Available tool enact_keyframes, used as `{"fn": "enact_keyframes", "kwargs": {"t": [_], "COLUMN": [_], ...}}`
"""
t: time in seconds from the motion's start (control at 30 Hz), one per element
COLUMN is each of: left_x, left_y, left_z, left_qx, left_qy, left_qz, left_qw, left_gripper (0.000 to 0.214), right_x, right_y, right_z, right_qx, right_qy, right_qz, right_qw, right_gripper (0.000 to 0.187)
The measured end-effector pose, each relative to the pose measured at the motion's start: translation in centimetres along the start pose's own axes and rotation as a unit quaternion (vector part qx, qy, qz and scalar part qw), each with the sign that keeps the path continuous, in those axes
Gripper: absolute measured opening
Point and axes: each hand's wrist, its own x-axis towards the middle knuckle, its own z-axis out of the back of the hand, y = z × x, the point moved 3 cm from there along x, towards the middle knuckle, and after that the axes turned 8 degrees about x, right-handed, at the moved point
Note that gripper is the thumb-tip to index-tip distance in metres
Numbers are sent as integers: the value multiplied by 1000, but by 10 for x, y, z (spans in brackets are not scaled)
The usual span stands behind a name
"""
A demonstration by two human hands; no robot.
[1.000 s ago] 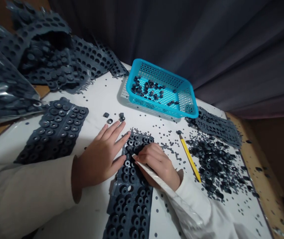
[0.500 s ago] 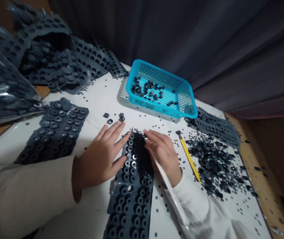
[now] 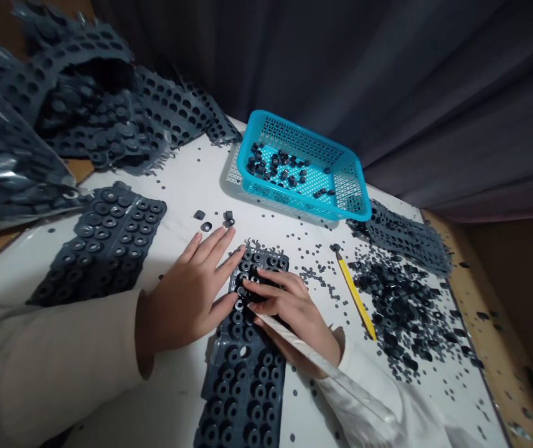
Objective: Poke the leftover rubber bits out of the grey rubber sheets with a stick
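Observation:
A dark rubber sheet (image 3: 248, 379) of ring-shaped grommets in rows lies lengthwise in front of me on the white table. My left hand (image 3: 194, 289) rests palm down, fingers spread, with its index finger and thumb along the sheet's left edge. Over the upper part of the sheet is my right hand (image 3: 294, 311), its thumb and fingers closed on a long thin white stick (image 3: 327, 367). The stick's tip points at the rings, but the fingers partly hide it. Just beyond my left fingertips lie a few loose rubber pieces (image 3: 207, 226).
A blue basket (image 3: 294, 202) with loose rubber pieces stands at the back. To the right are a yellow pen-like tool (image 3: 357, 298) and a scattered black heap (image 3: 400, 311). Another sheet (image 3: 103, 242), a clear bag (image 3: 9, 155) and piled sheets (image 3: 168, 106) occupy the left.
My right hand has moved left and toward me with the white stick, from the sheet's upper right edge onto its middle. Small black bits now show at the right of the sheet. My left hand stays.

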Motion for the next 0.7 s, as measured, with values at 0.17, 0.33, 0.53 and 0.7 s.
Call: {"fn": "enact_keyframes", "kwargs": {"t": [0.17,0.33,0.53,0.7], "left_x": [0,-1,0,0], "left_y": [0,1,1,3], "left_z": [0,0,1,1], "left_qx": [-4,-17,-17,-17], "left_qy": [-1,-10,-7,-3], "left_qz": [0,2,3,13], "left_qw": [1000,1000,1000,1000], "left_gripper": [54,55,56,59], "right_x": [0,4,14,9], "right_y": [-2,3,-15,-31], "right_z": [-3,-7,21,51], "right_qx": [-87,-188,-221,-209], "right_qy": [-2,4,-94,-206], "right_qz": [55,124,37,-77], "right_qw": [995,974,970,953], "right_gripper": [2,7,11,11]}}
